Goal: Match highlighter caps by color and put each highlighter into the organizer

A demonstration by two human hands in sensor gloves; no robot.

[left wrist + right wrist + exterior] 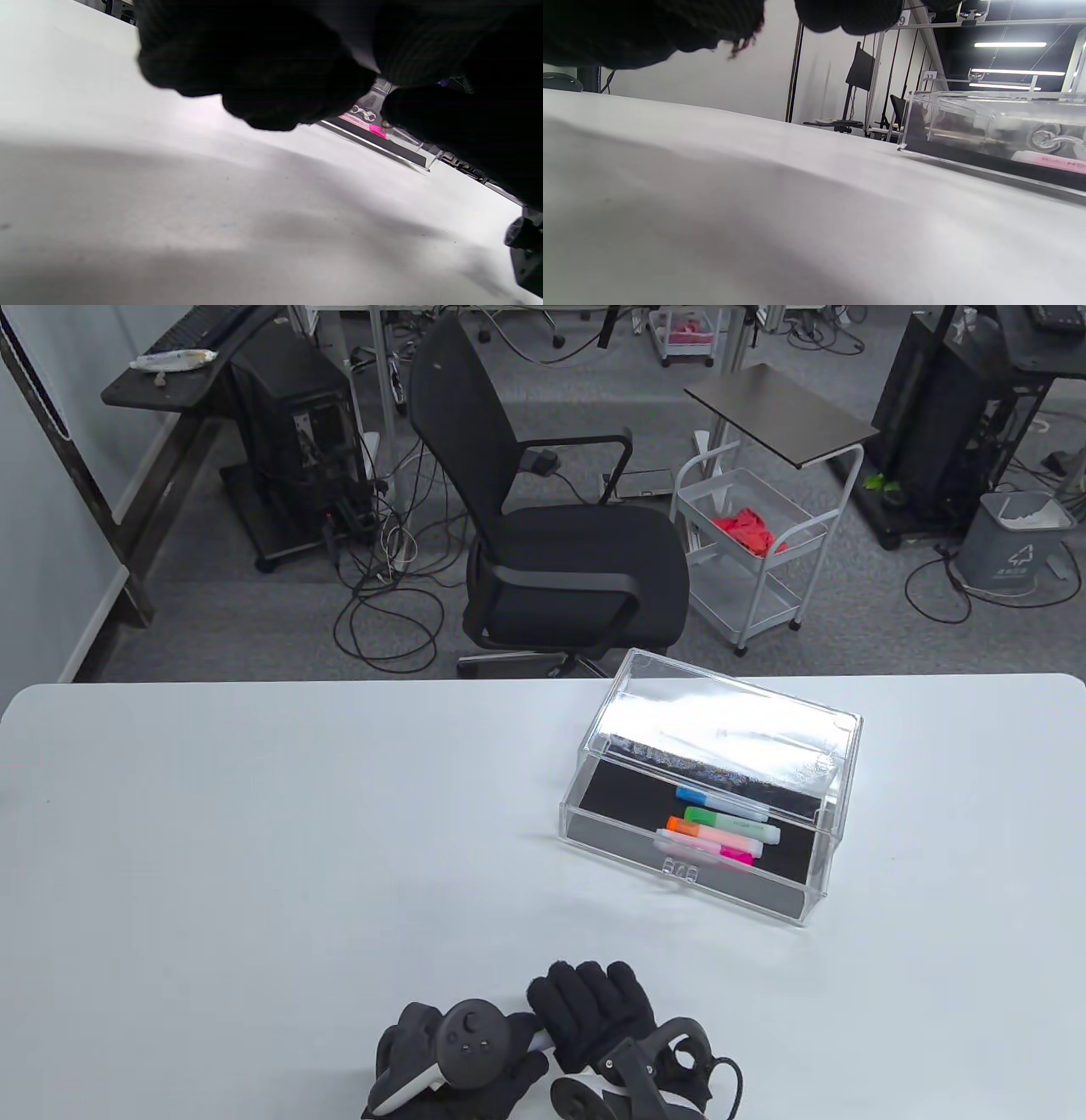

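Observation:
My two gloved hands meet at the table's near edge. The left hand (509,1052) curls round a pale highlighter (538,1042), of which only a short stretch shows between the hands. The right hand (585,997) closes its fingers over the other end. In the left wrist view the pale barrel (358,42) shows between dark fingers, with a purple bit beside it. The clear organizer (696,891) stands at the right with its drawer pulled out. In the drawer lie blue (708,797), green (725,816), orange (721,833) and pink (704,848) highlighters.
The white table (254,831) stretches bare to the left and centre. A black office chair (560,560) and a white trolley (751,551) stand beyond the far edge. The organizer's clear front wall (988,110) shows low in the right wrist view.

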